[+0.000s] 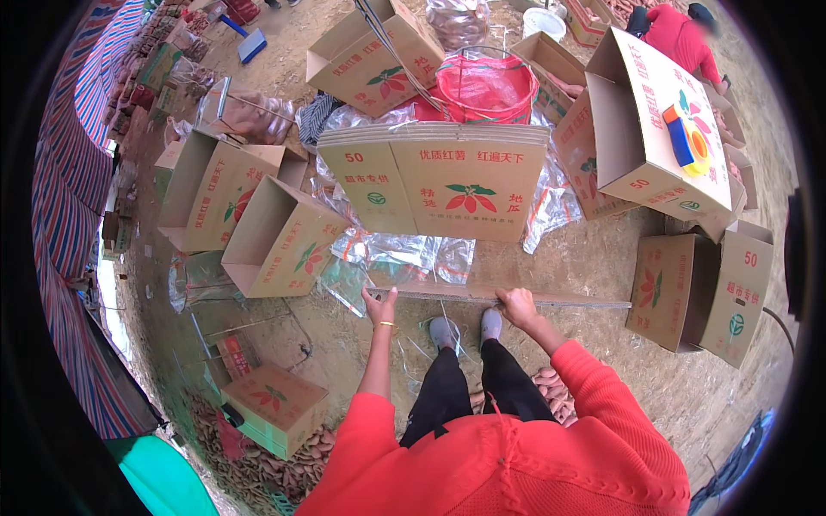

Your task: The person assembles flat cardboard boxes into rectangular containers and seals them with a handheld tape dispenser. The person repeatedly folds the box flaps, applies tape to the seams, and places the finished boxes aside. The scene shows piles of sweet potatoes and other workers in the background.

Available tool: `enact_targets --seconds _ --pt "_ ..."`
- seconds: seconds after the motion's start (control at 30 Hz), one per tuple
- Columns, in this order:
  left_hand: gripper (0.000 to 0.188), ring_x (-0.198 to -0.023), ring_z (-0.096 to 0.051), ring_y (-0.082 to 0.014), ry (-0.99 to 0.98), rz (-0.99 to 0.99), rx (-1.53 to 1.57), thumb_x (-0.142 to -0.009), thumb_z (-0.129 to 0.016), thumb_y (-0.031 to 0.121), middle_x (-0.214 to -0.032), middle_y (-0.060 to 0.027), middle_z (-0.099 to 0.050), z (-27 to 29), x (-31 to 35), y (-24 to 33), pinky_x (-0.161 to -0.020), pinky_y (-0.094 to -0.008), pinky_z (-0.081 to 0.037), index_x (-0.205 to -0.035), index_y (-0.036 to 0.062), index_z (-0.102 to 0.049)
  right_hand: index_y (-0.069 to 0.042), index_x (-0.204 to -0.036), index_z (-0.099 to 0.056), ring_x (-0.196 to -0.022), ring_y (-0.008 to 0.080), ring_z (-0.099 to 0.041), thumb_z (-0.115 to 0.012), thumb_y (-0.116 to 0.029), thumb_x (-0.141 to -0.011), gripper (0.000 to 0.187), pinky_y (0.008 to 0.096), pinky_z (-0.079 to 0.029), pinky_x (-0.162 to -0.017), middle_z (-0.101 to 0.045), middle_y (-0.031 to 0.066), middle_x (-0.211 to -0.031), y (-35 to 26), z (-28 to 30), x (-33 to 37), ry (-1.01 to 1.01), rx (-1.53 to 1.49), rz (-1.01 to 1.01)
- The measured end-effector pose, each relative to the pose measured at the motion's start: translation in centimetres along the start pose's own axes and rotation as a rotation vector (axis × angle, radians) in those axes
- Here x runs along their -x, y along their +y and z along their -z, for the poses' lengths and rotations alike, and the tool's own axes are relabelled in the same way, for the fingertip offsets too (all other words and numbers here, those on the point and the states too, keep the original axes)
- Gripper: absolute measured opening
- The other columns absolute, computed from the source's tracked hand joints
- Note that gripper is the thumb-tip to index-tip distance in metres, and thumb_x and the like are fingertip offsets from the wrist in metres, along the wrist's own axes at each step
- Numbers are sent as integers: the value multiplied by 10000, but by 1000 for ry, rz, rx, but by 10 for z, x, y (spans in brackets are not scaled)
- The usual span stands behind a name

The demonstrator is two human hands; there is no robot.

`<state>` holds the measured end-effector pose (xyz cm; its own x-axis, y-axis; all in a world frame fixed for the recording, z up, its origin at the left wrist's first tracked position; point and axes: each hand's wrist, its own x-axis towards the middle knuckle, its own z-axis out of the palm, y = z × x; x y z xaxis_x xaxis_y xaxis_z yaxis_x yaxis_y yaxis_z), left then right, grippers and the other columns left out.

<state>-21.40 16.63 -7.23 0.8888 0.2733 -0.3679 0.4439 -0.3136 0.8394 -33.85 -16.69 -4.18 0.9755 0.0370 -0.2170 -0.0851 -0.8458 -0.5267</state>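
My left grip (pixel 379 304) and right grip (pixel 516 305) each pinch the flattened cardboard box (pixel 499 295); folded stack (pixel 434 176) just beyond.

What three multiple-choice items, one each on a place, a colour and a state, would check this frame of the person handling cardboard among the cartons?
1. Where is the stack of flat cartons?
A. On the ground ahead of the person's feet
B. On a shelf
C. Inside the red mesh sack

2. What colour are the person's sleeves?
A. Blue
B. Red
C. White

3. How is the flat cardboard piece held?
A. By the left hand alone
B. Lying untouched on the ground
C. By both hands, seen edge-on

Answers:
1. A, the stack stands just beyond the shoes on the dirt.
2. B, both forearms come up from a red top.
3. C, the left hand and the right hand each grip its near edge, so it shows as a thin strip.
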Motion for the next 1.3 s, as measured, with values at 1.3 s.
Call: enact_targets --seconds 1.3 --pt "1108 -1177 -401 -304 61 238 14 -532 -704 -96 -1313 -166 -296 26 52 -46 -992 -400 -386 -1461 171 -163 -56 -868 -502 -655 375 -632 -508 -239 -909 187 472 -479 -593 -626 197 -670 25 9 -48 -136 223 34"
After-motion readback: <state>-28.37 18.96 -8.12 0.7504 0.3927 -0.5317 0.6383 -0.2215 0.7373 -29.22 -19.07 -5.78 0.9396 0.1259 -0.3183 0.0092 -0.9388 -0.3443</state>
